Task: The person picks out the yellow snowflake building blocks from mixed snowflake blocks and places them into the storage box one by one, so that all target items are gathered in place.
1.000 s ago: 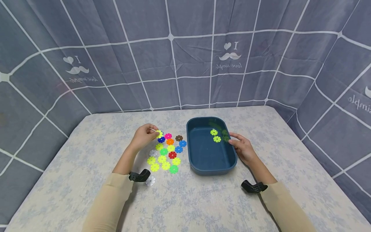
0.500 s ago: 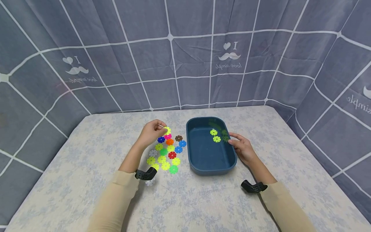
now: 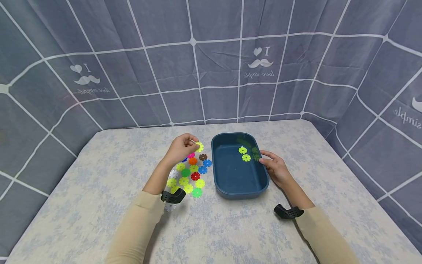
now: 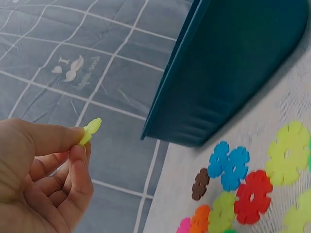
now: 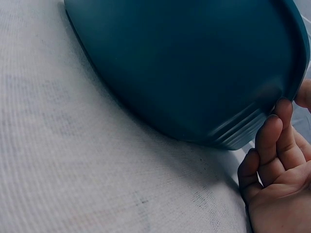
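Observation:
My left hand [image 3: 180,149] pinches a yellow-green snowflake disc [image 3: 199,147] between thumb and forefinger, raised above the far end of the loose discs. In the left wrist view the disc [image 4: 91,131] is seen nearly edge-on. To its right stands a dark blue plastic bin [image 3: 238,179]; two yellow-green discs [image 3: 246,158] lie on its floor. At the bin's right side my right hand [image 3: 278,169] grips the rim, thumb at the top edge. The right wrist view shows its fingers [image 5: 268,137] against the outer wall, by some moulded ridges.
Left of the bin lie several notched discs, among them a red disc [image 3: 195,176], a brown disc [image 3: 203,157], an orange disc [image 3: 192,161] and a green disc [image 3: 197,192]. A white disc [image 3: 170,207] lies nearer the front. A grey checked curtain [image 3: 217,66] hangs behind the table.
My left hand has moved right and slightly away from me with the yellow-green disc, from beside the dark blue disc toward the bin. My right hand and the bin have stayed put.

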Motion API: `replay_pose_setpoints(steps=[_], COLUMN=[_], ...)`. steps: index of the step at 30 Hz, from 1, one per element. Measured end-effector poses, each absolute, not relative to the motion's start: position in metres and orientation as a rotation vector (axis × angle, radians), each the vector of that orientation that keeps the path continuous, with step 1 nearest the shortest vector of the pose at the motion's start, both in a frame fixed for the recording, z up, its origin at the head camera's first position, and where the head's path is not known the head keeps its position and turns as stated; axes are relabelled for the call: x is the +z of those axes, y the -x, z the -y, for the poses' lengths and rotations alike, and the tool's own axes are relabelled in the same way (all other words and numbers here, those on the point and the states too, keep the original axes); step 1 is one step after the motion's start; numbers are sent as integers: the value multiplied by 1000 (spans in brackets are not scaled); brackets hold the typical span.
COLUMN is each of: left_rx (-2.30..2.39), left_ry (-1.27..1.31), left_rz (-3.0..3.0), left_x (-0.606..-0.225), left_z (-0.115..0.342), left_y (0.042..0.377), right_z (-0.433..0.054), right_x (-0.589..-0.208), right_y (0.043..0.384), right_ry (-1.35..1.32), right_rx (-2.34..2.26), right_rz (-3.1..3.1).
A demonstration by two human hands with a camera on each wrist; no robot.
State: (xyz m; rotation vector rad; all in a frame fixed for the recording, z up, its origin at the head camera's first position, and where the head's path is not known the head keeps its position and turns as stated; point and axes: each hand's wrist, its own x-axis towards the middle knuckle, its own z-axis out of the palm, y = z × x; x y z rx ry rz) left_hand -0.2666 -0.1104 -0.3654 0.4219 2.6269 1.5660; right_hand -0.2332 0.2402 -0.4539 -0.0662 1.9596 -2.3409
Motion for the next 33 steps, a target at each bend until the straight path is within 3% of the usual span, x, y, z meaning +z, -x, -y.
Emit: replay_pose_setpoints(steps=[33], left_rx=[1628], left_ry=[-617], left_rz=[-2477], left_x=[-357], left_z=[53], left_y=[272], right_z=[-240], right_x=[-453], right_y=[233], right_ry=[78], right_rx=[-2338], right_rz=[-1961])
